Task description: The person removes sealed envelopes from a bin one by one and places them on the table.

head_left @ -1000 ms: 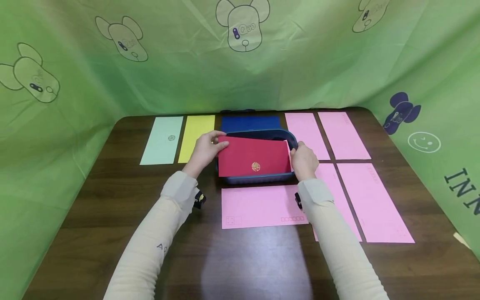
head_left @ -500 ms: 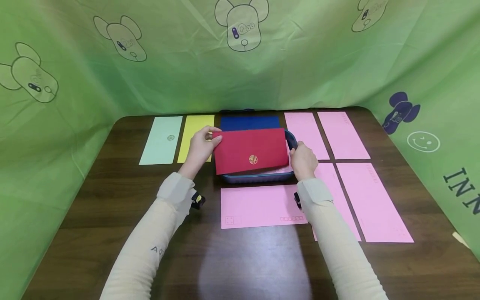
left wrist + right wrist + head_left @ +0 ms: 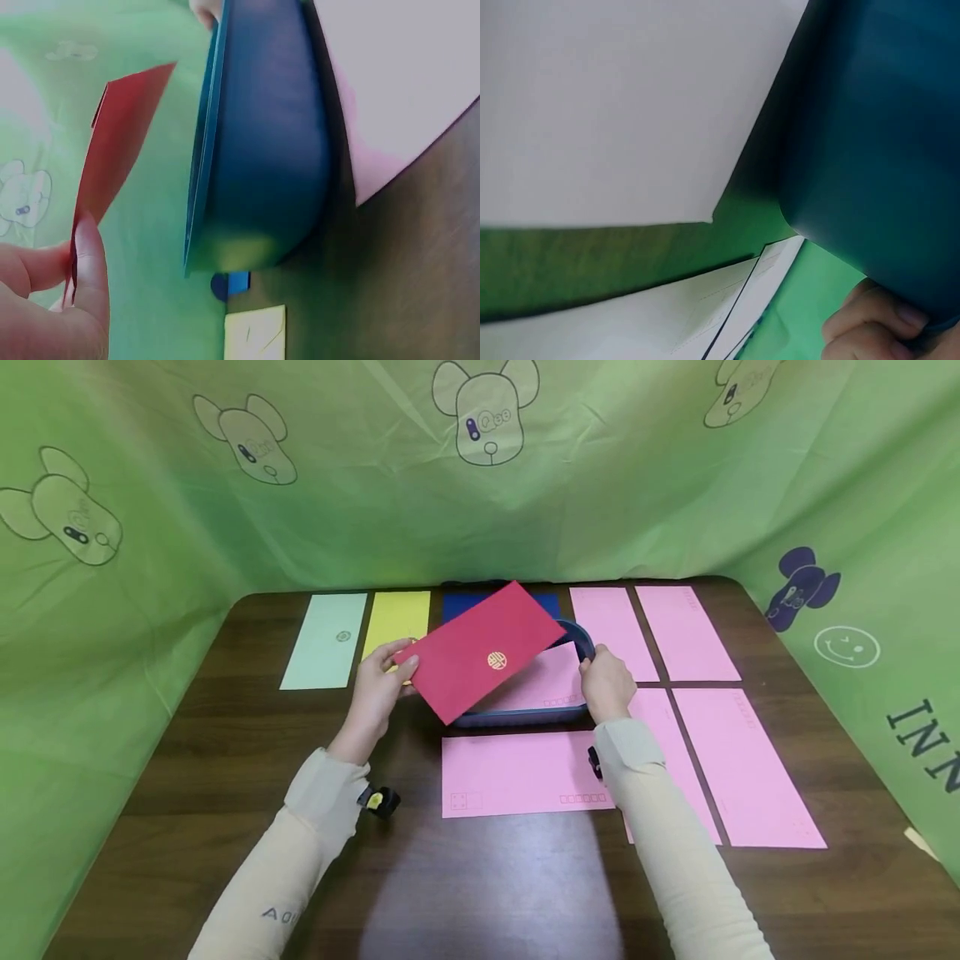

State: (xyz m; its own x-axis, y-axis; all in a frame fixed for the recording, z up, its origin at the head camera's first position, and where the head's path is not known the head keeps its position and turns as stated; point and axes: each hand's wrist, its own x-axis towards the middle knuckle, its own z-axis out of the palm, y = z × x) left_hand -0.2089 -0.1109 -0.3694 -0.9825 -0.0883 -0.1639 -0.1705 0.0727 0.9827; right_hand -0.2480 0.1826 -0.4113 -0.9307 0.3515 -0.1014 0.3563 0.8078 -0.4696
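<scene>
A red envelope (image 3: 480, 647) with a gold emblem is tilted in the air over a dark blue bin (image 3: 521, 719), its right end raised. At its left end my left hand (image 3: 371, 693) pinches it between thumb and fingers. The left wrist view shows the envelope (image 3: 120, 142) nearly edge-on, apart from the bin (image 3: 262, 135). My right hand (image 3: 607, 683) grips the right end of the bin's rim; in the right wrist view its curled fingers (image 3: 877, 326) are at the rim. A pink envelope (image 3: 543, 681) lies inside the bin, partly hidden by the red one.
Left of the bin lie a mint envelope (image 3: 322, 639) and a yellow one (image 3: 397, 614). Behind it is a blue one (image 3: 461, 604). Several pink envelopes (image 3: 688, 631) lie at the right, and another pink envelope (image 3: 525, 772) lies in front. A green curtain (image 3: 360, 510) surrounds the table.
My left hand has lifted the red envelope out of the bin, drawn it left and tilted it, uncovering the pink envelope inside. The right hand stays at the bin's rim.
</scene>
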